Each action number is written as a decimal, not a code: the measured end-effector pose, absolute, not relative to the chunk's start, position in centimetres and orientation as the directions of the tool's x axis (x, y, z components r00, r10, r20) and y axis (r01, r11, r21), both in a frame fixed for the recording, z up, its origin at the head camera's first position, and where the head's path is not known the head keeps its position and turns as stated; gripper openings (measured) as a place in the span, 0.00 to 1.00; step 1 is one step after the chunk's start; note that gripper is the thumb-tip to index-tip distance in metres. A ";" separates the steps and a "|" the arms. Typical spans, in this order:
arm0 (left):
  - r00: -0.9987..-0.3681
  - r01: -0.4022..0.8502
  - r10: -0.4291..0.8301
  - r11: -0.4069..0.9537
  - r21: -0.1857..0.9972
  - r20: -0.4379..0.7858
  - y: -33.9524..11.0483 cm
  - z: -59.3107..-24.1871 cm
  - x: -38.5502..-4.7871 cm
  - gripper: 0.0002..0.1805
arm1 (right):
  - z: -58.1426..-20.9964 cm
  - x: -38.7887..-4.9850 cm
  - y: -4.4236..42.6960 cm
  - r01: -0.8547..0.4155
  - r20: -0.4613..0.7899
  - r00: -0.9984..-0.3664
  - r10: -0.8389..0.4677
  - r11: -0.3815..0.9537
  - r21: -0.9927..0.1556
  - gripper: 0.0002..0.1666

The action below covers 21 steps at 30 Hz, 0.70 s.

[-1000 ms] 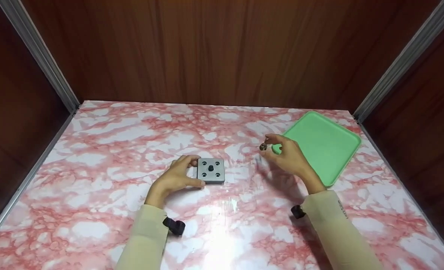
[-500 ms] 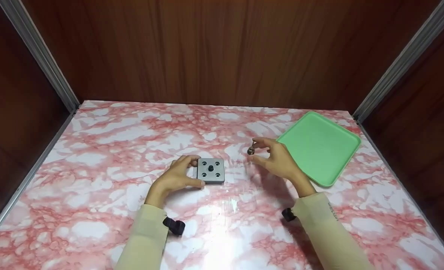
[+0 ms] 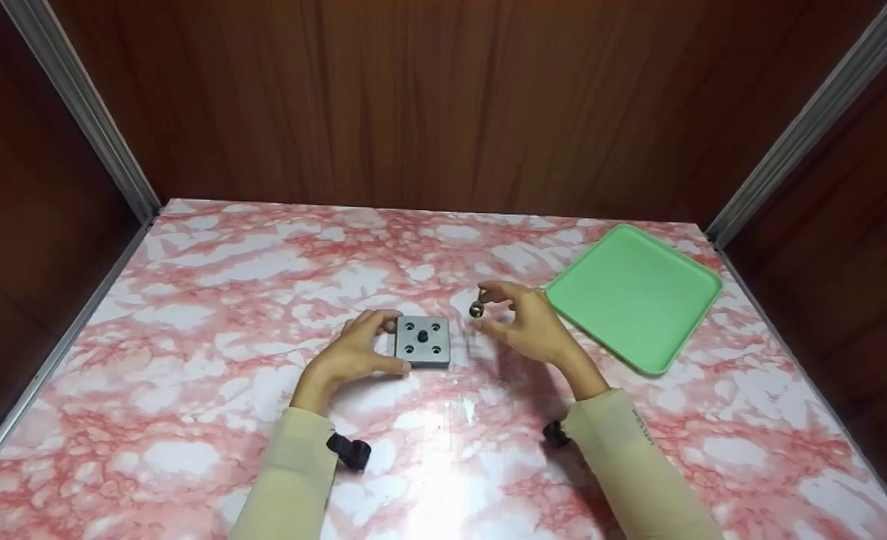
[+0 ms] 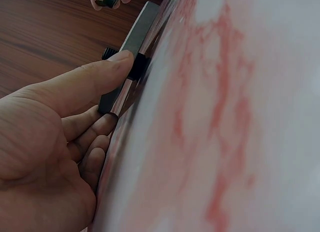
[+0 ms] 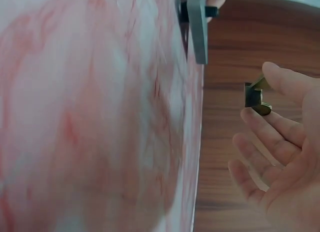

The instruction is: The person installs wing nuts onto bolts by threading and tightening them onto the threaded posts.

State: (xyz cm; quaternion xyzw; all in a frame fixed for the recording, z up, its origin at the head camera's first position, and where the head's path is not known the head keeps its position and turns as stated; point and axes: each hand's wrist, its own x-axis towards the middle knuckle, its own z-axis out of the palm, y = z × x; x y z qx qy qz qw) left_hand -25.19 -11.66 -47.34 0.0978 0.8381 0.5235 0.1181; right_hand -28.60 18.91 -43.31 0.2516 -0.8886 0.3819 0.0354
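A square grey metal plate (image 3: 423, 357) with holes near its corners lies on the table, and a black threaded stud (image 3: 422, 336) stands up from its middle. My left hand (image 3: 347, 354) holds the plate by its left side, thumb at the near edge and fingers at the far one. Up and to the right of the plate, my right hand (image 3: 527, 324) pinches a brass-coloured wing nut (image 5: 254, 95) between thumb and fingertip, raised off the table. In the right wrist view its two wings show, and the other fingers are spread loosely.
On the right of the red-and-white marbled table (image 3: 211, 300) lies a green square tray (image 3: 638, 300). Dark wood panels (image 3: 443, 105) with metal corner posts close in the back and sides.
My right hand has moved left and slightly nearer, carrying the wing nut from beside the tray towards the plate. The left hand and the plate have stayed put.
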 end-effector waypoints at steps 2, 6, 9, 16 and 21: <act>-0.953 0.044 0.288 0.436 0.899 -0.093 -11.7 -47.3 -25.2 0.48 | -43.3 -28.5 18.5 -0.476 0.256 -0.870 -0.422 0.581 -0.660 0.35; -0.953 0.041 0.288 0.432 0.901 -0.095 -11.7 -47.3 -25.2 0.48 | -43.4 -28.3 17.6 -0.466 0.240 -0.873 -0.425 0.578 -0.670 0.36; -0.953 0.037 0.288 0.428 0.903 -0.097 -11.7 -47.3 -25.2 0.48 | -43.4 -28.3 17.0 -0.471 0.234 -0.867 -0.439 0.571 -0.672 0.36; -0.950 0.043 0.296 0.438 0.898 -0.099 -11.8 -47.4 -25.3 0.48 | -43.6 -28.2 15.7 -0.479 0.217 -0.856 -0.469 0.561 -0.675 0.38; -0.950 0.052 0.298 0.450 0.892 -0.095 -11.9 -47.5 -25.4 0.48 | -43.8 -28.2 14.9 -0.491 0.219 -0.843 -0.491 0.537 -0.686 0.37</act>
